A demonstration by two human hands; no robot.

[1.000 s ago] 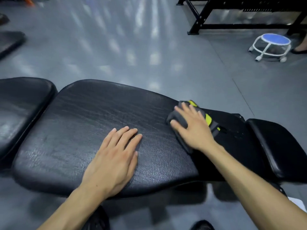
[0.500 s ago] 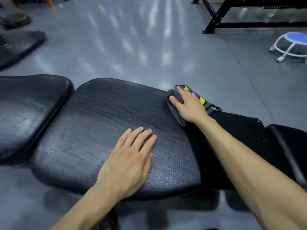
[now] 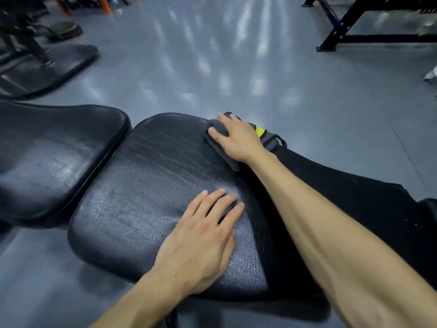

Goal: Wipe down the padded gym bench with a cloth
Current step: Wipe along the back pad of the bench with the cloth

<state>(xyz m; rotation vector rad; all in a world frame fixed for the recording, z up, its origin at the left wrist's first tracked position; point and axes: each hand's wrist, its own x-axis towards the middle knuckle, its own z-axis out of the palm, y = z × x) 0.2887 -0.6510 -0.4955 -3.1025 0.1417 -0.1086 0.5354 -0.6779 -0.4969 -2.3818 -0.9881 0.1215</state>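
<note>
A: Pressing the grey cloth point(image 3: 218, 131) flat under the right hand point(image 3: 236, 140), fingers spread, at the far edge of the bench pad point(image 3: 146, 185)

B: Looking soft and light, probably bunching unless palmed. Bracing with the left hand point(image 3: 201, 240), flat and empty, on the pad's near side

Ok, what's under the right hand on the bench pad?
A dark grey cloth lies under the right hand, pressed flat on the far edge of the bench pad. The hand covers the cloth's middle; the pad surface beneath it cannot be seen.
</note>
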